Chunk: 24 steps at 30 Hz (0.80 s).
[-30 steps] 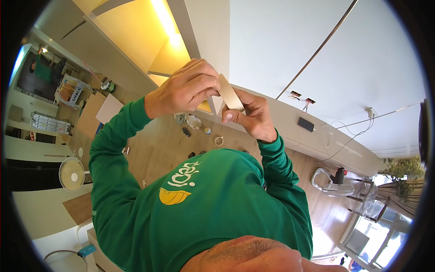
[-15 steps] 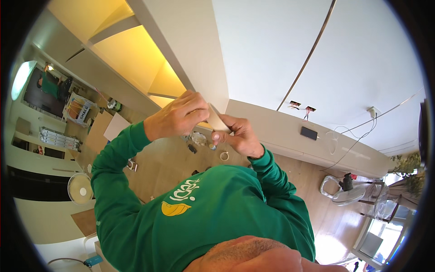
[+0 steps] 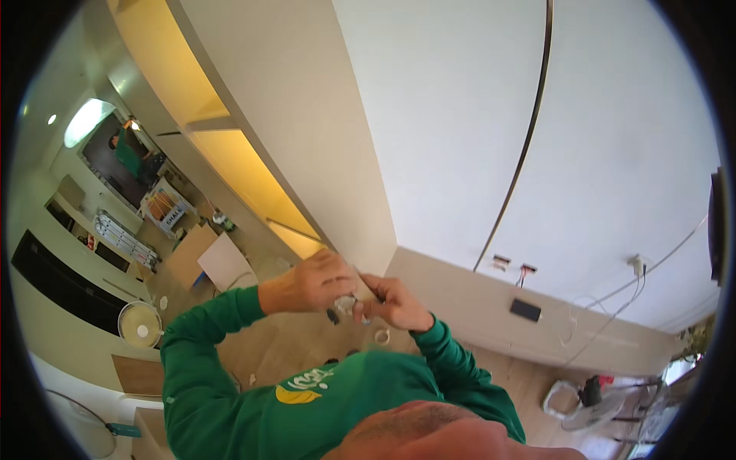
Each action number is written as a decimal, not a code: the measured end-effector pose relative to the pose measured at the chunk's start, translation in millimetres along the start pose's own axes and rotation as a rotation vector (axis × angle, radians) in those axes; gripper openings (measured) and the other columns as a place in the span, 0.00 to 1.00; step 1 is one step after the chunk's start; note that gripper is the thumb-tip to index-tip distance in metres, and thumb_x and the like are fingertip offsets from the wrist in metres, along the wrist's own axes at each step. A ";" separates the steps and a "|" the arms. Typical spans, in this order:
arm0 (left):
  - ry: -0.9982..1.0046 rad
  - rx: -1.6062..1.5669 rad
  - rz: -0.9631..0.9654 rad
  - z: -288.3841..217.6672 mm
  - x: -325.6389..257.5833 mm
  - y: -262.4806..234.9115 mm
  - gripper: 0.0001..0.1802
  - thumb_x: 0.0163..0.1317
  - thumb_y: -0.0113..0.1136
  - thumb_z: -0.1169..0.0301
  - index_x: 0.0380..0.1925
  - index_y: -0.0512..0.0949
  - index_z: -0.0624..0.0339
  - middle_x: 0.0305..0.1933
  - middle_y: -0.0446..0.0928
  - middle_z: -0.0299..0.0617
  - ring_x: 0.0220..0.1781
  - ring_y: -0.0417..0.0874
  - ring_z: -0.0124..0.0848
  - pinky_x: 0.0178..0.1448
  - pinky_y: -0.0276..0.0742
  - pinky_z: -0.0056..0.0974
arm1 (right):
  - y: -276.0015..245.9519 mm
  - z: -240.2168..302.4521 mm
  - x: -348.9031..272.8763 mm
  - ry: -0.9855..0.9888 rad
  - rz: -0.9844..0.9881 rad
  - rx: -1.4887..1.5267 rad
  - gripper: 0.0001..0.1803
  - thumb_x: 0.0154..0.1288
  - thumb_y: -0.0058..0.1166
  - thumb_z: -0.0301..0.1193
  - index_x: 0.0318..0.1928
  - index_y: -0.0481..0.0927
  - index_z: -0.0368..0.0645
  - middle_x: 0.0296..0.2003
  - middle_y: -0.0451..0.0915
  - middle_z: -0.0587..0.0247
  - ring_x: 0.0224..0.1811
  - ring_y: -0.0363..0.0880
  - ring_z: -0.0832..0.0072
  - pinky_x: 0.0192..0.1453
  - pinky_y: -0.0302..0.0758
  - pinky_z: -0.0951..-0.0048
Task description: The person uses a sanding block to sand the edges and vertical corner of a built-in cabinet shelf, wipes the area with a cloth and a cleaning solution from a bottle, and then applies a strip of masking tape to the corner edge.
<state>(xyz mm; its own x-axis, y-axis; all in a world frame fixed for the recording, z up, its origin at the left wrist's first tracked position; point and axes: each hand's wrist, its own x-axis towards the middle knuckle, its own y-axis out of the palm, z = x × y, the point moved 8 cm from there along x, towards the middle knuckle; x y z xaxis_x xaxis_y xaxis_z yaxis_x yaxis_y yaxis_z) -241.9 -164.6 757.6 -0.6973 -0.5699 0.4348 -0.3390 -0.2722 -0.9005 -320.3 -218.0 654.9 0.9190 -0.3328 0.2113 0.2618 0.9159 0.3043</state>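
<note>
Both my hands meet in front of my chest, beside the lower end of the lit cabinet. My right hand (image 3: 397, 302) is closed round a pale beige flat piece (image 3: 366, 289), thumb on the near side and fingers along the far side. My left hand (image 3: 313, 280) is curled against the other side of this piece, its fingers bent and pressed together. What those left fingers pinch is hidden and somewhat smeared by motion.
The cabinet's lit shelves (image 3: 241, 172) rise at the left of a tall white wall panel (image 3: 452, 100). Wires hang from wall sockets (image 3: 524, 270) over a ledge. Cardboard sheets (image 3: 225, 261), a tape roll (image 3: 382, 336) and a fan (image 3: 141, 325) stand or lie about. Someone in green works far left.
My hands have come lower in the view, still together around the beige piece. The view has tilted, so the cabinet and wall fill more of it.
</note>
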 end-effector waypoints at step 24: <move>0.023 0.136 0.119 -18.5 15.7 25.3 0.15 0.52 0.63 0.77 0.41 0.75 0.60 0.41 0.75 0.41 0.44 0.79 0.39 0.52 0.74 0.44 | -21.4 -8.1 -0.1 0.052 0.211 -0.005 0.21 0.74 0.53 0.26 0.64 0.73 0.34 0.35 0.85 0.63 0.35 0.78 0.82 0.40 0.73 0.78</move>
<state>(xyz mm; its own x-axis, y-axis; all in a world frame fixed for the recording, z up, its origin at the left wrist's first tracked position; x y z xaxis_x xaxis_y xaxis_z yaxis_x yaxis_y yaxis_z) -273.1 -166.1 741.7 -0.7421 -0.5871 0.3234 -0.1655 -0.3070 -0.9372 -323.5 -235.7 640.9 0.9676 -0.1215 0.2214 0.0632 0.9653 0.2534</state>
